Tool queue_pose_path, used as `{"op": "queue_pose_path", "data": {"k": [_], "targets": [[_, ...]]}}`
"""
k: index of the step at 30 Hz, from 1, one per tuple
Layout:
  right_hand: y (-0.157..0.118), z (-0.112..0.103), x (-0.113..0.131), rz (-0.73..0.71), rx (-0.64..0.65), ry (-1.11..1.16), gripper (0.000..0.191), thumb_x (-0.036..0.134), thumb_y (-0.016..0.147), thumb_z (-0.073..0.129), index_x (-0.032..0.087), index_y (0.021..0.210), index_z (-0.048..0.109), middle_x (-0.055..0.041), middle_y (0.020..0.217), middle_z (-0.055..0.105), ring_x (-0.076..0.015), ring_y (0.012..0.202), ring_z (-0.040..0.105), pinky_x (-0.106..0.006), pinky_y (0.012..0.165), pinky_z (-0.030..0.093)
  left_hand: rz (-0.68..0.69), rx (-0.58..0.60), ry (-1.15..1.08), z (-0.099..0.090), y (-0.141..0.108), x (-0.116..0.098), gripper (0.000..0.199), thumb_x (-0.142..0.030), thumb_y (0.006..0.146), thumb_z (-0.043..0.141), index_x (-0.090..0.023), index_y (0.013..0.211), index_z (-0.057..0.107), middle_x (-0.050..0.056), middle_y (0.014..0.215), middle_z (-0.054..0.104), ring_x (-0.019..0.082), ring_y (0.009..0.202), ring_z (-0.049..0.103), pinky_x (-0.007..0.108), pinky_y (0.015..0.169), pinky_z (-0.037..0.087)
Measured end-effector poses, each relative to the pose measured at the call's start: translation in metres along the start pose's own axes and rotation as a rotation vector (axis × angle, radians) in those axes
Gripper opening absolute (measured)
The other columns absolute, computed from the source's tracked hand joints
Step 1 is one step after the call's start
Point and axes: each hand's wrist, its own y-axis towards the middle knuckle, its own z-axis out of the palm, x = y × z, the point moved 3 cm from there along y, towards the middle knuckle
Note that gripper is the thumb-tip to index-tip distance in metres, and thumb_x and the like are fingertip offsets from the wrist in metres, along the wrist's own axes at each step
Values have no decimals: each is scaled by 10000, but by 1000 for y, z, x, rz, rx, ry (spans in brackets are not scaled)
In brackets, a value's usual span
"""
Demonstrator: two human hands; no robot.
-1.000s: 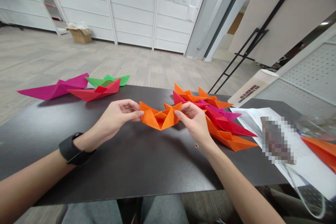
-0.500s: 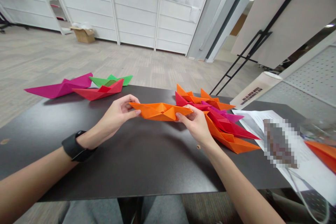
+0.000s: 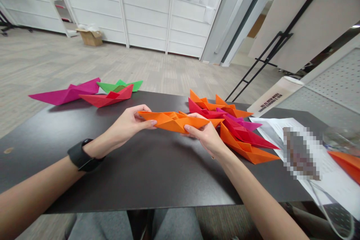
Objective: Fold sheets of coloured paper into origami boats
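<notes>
An orange folded paper boat [image 3: 171, 122] is held above the dark table [image 3: 140, 176], its right end slightly lower than its left. My left hand [image 3: 133, 122] pinches the left tip between thumb and fingers. Near the other end, my right hand [image 3: 204, 131] grips the same boat, thumb in front. Another orange paper edge [image 3: 218, 122] shows just behind it; whether that is a second boat in my grip, I cannot tell. Close by on the right sits a row of boats: orange ones [image 3: 250, 152], red ones [image 3: 250, 137] and a magenta one [image 3: 239, 122].
At the back left stand a magenta boat [image 3: 67, 95], a red boat [image 3: 109, 98] and a green boat [image 3: 132, 85]. A white cylinder [image 3: 275, 95], printed papers [image 3: 332, 165] and another orange boat [image 3: 347, 165] lie to the right. A cardboard box [image 3: 91, 37] rests on the floor.
The held boat's right end has dipped and shifted a little toward me with my right hand. More orange paper now shows behind it. The other boats stay put.
</notes>
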Motion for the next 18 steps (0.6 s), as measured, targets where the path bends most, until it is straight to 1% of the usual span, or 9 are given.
{"op": "queue_pose_path", "data": {"k": [2,4,6,9,11,15,18], "targets": [[2,-2,0,-11,-46,-8,316,367,685,847,192,867,657,-19,889,686,-176,827,676,-347,750,620,-9,-29,-90,1,0,0,343,-253,647,867,-157,787,569,0,814,712,164,796,706,309,760,604],[3,-5,0,-33,-92,7,297,375,678,851,187,804,657,-15,846,686,-173,798,674,-341,747,615,17,-78,-151,1,1,-1,352,-230,626,877,-156,795,578,-15,800,700,158,779,704,305,731,621],[2,-5,-1,-37,-88,21,279,365,683,850,191,787,658,-9,828,687,-168,791,673,-332,751,608,47,-89,-153,1,1,-2,347,-212,617,881,-158,817,602,-15,811,706,163,779,709,304,726,628],[0,0,-1,-11,-7,6,261,306,677,861,203,830,677,0,853,700,-152,808,672,-304,787,585,29,-3,-62,5,1,0,348,-200,632,873,-148,922,688,45,955,754,203,908,723,320,839,613],[-1,3,0,3,23,-9,264,278,668,867,207,853,692,2,864,705,-145,810,670,-294,800,577,-2,42,-15,6,0,2,366,-218,651,865,-134,980,727,86,1024,765,229,963,723,324,871,603],[0,3,0,-2,-24,44,234,306,675,860,198,798,692,5,820,689,-155,770,672,-323,754,607,-40,17,-33,7,-1,4,335,-242,646,874,-124,936,754,99,974,783,227,858,747,313,776,628],[-1,4,-1,-33,-55,88,231,313,680,858,204,794,689,2,834,697,-170,795,686,-339,749,621,-90,-9,-92,11,-3,6,319,-231,634,881,-122,906,754,95,910,791,215,808,754,292,742,631]]}}
